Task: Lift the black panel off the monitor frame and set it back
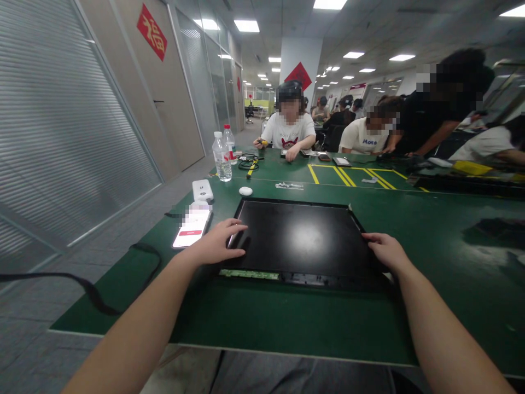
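Observation:
A black flat display panel point(283, 232) lies on the green table in front of me. A strip of green circuit board point(250, 274) shows along its near edge, on the left. My left hand point(219, 241) is at the panel's left edge, thumb and fingers spread apart over the border; I cannot tell how firmly it touches. At the opposite side, my right hand point(388, 250) has its fingers closed on the right edge, with the fingertips at the rim. Its underside fingers are partly hidden.
Left of the panel are a lit phone point(192, 225), a white device point(202, 190) and a small white case point(245, 191). Water bottles point(222, 158) and a coiled black cable point(248, 161) stand farther back. A black strap point(94, 295) hangs over the left edge. A co-worker point(289, 123) sits opposite.

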`<state>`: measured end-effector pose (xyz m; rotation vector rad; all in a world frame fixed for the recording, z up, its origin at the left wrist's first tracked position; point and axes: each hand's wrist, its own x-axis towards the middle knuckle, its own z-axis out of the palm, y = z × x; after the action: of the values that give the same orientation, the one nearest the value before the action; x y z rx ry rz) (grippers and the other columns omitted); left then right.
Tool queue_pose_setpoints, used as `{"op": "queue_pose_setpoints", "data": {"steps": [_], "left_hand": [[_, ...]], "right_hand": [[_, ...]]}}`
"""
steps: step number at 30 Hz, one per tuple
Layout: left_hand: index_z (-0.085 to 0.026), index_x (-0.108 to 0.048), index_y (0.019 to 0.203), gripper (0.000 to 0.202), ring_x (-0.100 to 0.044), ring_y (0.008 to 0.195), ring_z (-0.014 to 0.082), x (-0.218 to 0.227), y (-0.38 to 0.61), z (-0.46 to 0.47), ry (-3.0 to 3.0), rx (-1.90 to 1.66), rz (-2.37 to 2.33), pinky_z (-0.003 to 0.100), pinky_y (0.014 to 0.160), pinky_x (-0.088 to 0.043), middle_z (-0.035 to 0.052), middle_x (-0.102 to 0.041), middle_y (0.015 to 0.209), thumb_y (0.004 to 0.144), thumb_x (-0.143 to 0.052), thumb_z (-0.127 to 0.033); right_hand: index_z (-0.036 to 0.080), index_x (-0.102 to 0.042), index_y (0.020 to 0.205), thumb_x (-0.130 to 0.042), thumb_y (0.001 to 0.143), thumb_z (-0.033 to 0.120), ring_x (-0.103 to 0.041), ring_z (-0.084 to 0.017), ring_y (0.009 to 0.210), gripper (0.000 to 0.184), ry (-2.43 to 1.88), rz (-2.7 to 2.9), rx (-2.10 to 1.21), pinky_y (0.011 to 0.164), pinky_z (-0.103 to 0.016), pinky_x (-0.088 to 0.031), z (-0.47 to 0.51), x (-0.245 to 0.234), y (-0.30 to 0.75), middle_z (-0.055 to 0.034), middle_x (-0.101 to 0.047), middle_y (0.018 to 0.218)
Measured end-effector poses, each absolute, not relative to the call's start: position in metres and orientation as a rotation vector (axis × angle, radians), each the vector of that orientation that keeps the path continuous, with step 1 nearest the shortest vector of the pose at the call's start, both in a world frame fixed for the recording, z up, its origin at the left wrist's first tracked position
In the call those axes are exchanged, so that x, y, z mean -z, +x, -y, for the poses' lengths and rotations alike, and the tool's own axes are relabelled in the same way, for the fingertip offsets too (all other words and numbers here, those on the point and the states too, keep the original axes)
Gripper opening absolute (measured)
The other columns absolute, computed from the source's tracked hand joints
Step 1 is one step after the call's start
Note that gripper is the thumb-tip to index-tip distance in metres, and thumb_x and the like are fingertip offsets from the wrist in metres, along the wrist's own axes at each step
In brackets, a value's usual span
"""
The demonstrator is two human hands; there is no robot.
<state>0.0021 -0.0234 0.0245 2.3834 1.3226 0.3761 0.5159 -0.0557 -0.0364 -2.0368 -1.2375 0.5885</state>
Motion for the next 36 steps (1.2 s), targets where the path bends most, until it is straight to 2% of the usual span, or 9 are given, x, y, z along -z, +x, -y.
{"op": "queue_pose_setpoints", "data": {"steps": [5, 10, 15, 21, 26, 36], "left_hand": [[-0.028, -0.055, 0.148, 0.088, -0.039, 0.146, 0.0388, -0.032, -0.004, 0.028, 2.360, -0.239, -1.290, 0.049, 0.117, -0.035, 0.0136, -0.039, 0.162, 0.068, -0.079, -0.056], [-0.031, -0.059, 0.145, 0.091, -0.038, 0.147, 0.0406, -0.033, -0.008, 0.027, 2.343, -0.261, -1.270, 0.051, 0.117, -0.035, 0.0126, -0.040, 0.163, 0.061, -0.085, -0.053], [-0.030, -0.058, 0.146, 0.089, -0.040, 0.147, 0.0383, -0.035, -0.007, 0.028, 2.344, -0.239, -1.239, 0.049, 0.117, -0.035, 0.0118, -0.042, 0.162, 0.063, -0.085, -0.048], [-0.032, -0.063, 0.141, 0.083, -0.051, 0.138, 0.0373, -0.038, -0.004, 0.029, 2.364, -0.256, -1.221, 0.044, 0.113, -0.040, 0.0075, -0.051, 0.156, 0.062, -0.085, -0.047], [-0.034, -0.062, 0.141, 0.081, -0.052, 0.138, 0.0367, -0.041, -0.003, 0.029, 2.440, -0.190, -1.237, 0.043, 0.113, -0.040, 0.0050, -0.052, 0.155, 0.065, -0.083, -0.050], [-0.035, -0.064, 0.139, 0.077, -0.054, 0.137, 0.0357, -0.044, -0.002, 0.031, 2.489, -0.177, -1.241, 0.042, 0.112, -0.041, 0.0037, -0.056, 0.152, 0.066, -0.082, -0.052]], "right_hand": [[0.019, -0.080, 0.107, -0.056, 0.071, 0.011, -0.072, -0.020, 0.079, 0.044, -2.040, 1.266, -0.564, 0.073, -0.027, -0.053, 0.055, 0.039, 0.518, -0.0071, -0.079, 0.095], [0.014, -0.077, 0.117, -0.053, 0.075, 0.011, -0.071, -0.020, 0.074, 0.049, -2.071, 1.265, -0.628, 0.067, -0.027, -0.052, 0.056, 0.037, 0.517, -0.0084, -0.079, 0.093], [0.016, -0.078, 0.115, -0.054, 0.073, 0.010, -0.071, -0.020, 0.075, 0.048, -2.079, 1.274, -0.573, 0.070, -0.028, -0.052, 0.057, 0.033, 0.513, -0.0077, -0.079, 0.091], [0.019, -0.081, 0.105, -0.056, 0.072, 0.009, -0.072, -0.021, 0.088, 0.043, -2.077, 1.293, -0.486, 0.084, -0.028, -0.052, 0.058, 0.032, 0.511, -0.0075, -0.079, 0.093], [0.018, -0.080, 0.107, -0.055, 0.074, 0.010, -0.072, -0.021, 0.085, 0.042, -2.080, 1.269, -0.523, 0.083, -0.029, -0.052, 0.058, 0.032, 0.511, -0.0063, -0.078, 0.085], [0.018, -0.081, 0.106, -0.055, 0.075, 0.010, -0.072, -0.020, 0.088, 0.041, -2.071, 1.241, -0.521, 0.083, -0.028, -0.052, 0.058, 0.033, 0.511, -0.0075, -0.079, 0.098]]}}
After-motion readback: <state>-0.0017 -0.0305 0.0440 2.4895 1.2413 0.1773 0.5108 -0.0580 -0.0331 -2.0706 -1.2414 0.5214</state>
